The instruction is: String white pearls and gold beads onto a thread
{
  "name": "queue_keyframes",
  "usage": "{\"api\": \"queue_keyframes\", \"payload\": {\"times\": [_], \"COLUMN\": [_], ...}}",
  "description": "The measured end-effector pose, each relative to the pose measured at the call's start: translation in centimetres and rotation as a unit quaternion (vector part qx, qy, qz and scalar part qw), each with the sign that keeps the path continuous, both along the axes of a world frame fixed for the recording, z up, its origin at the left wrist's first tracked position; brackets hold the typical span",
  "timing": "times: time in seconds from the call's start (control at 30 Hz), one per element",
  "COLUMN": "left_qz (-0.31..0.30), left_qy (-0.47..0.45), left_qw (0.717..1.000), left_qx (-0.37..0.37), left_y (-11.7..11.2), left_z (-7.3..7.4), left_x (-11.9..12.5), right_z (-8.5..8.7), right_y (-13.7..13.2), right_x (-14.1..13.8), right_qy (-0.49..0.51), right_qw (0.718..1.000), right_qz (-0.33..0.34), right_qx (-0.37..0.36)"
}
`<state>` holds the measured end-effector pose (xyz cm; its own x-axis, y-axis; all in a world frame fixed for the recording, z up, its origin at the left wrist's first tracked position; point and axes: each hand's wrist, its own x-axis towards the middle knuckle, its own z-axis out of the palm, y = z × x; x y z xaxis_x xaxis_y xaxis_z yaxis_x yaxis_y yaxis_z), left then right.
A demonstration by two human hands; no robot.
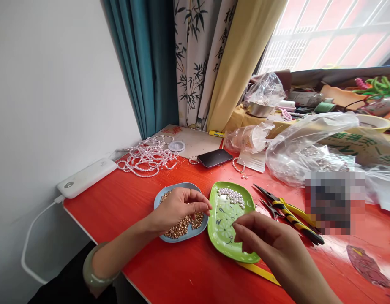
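Note:
My left hand (182, 207) is over the blue tray (192, 232), thumb and forefinger pinched together near its right side. Gold beads (177, 230) lie heaped in that tray, partly covered by the hand. Above the lower right part of the green tray (214, 236) is my right hand (267, 236), its fingertips also closed in a pinch. Whatever either pinch holds is too small to make out. White pearl beads (231, 195) are gathered at the far end of the green tray, which has a printed flower pattern.
Right of the green tray lie pliers (290, 215); a yellow strip (261, 272) sticks out beneath it. Farther back are a phone (215, 158), a beaded bracelet (238, 165) and tangled pearl strands (147, 157). A white power strip (87, 177) is at left, plastic bags (312, 147) at right.

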<state>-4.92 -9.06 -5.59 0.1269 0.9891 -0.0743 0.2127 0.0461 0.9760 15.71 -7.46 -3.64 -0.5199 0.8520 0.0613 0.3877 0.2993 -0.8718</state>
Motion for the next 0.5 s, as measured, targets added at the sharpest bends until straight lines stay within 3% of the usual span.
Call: {"api": "queue_keyframes", "payload": {"times": [0.1, 0.17, 0.3, 0.5], "left_qz": [0.019, 0.015, 0.012, 0.017], "left_qy": [-0.218, -0.288, -0.351, -0.371], "left_qw": [0.974, 0.954, 0.931, 0.922], "left_qx": [-0.061, -0.078, -0.100, -0.111], "left_y": [-0.7, -1.1, -1.7, -2.0], "left_z": [0.4, 0.7, 0.9, 0.9], "left_x": [1.2, 2.0, 3.3, 4.0], "right_z": [0.9, 1.3, 1.6, 1.3], "right_y": [-1.1, -1.7, -2.4, -2.7], "right_x": [0.4, 0.6, 0.7, 0.5], "right_qy": [-0.018, -0.028, -0.016, -0.007], "right_qw": [1.000, 0.999, 0.998, 0.998], "right_qz": [0.011, 0.025, 0.038, 0.033], "right_qx": [-0.001, 0.022, 0.057, 0.058]}}
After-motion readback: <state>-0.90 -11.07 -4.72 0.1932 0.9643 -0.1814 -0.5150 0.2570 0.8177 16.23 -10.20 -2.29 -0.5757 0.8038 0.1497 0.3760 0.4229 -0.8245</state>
